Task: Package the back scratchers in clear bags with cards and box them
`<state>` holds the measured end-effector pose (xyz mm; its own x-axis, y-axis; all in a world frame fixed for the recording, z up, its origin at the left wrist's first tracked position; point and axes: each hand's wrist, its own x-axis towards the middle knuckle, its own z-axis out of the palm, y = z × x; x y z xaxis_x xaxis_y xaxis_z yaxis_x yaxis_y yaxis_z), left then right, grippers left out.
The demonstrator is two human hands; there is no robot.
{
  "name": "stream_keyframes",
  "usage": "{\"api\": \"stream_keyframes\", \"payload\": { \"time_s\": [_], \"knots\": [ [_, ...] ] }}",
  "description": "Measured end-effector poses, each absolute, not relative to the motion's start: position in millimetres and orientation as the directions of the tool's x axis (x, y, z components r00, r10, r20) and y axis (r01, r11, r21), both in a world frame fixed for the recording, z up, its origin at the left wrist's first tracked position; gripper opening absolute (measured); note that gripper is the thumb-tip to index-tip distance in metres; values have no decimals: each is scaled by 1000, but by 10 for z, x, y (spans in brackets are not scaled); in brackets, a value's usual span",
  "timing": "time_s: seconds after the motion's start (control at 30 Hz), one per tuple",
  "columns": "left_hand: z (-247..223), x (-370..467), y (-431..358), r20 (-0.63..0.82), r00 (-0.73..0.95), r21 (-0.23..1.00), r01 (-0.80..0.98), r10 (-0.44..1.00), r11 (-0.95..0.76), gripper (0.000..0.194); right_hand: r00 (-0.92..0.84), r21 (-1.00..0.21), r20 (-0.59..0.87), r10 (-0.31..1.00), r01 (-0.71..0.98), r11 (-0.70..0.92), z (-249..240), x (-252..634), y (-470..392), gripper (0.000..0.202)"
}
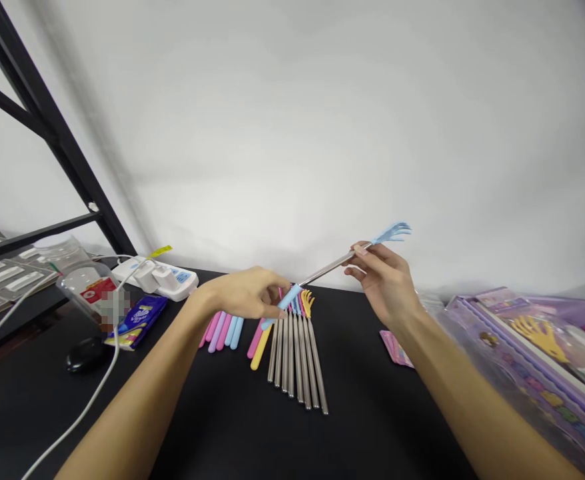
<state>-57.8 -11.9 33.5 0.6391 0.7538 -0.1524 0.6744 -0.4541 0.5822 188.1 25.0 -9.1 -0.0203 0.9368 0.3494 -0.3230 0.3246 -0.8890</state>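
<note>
From where I stand, one light-blue back scratcher [325,270] is up over the black table [362,413], its matching grip [289,303] at the rod's end; I can't tell if it's fully seated. The left hand [245,293] grasps that grip, the right hand [385,283] pinches the rod near the claw. Below, the fanned claw-headed rods [300,360] look ungripped, with loose grips [217,332] beside them.

a black table [362,413] stands against a plain pale wall [282,133].
</note>
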Motion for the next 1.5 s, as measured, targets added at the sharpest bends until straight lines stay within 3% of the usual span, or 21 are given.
{"api": "stream_keyframes", "payload": {
  "time_s": [0.23, 0.43, 0.73, 1.03, 1.2, 1.33, 1.5],
  "knots": [
    [353, -631, -90, -102, 661, 610, 631, 743, -479, 18, 6, -884, 415, 910, -233, 405, -81, 1967, 289, 19],
    [390, -636, -99, -45, 670, 574, 625, 741, -529, 22, 54, -852, 451, 891, -273, 448, -114, 1964, 290, 21],
    [437, -593, -112, 76, 596, 505, 669, 800, -546, 28, -64, -874, 443, 894, -251, 415, -139, 1847, 215, 25],
    [349, -483, -101, 186, 602, 640, 526, 777, -560, 28, -131, -873, 451, 883, -270, 406, -124, 1735, 138, 20],
    [352, -474, -112, 206, 597, 656, 504, 775, -562, 30, -143, -861, 474, 869, -282, 423, -136, 1660, 70, 14],
    [347, -421, -134, 277, 571, 616, 512, 773, -599, 31, -134, -856, 479, 868, -289, 428, -135, 1627, 33, 13],
    [330, -332, -149, 444, 542, 437, 564, 713, -701, 30, -112, -836, 495, 862, -333, 437, -129, 1624, 38, 12]
  ]
}}
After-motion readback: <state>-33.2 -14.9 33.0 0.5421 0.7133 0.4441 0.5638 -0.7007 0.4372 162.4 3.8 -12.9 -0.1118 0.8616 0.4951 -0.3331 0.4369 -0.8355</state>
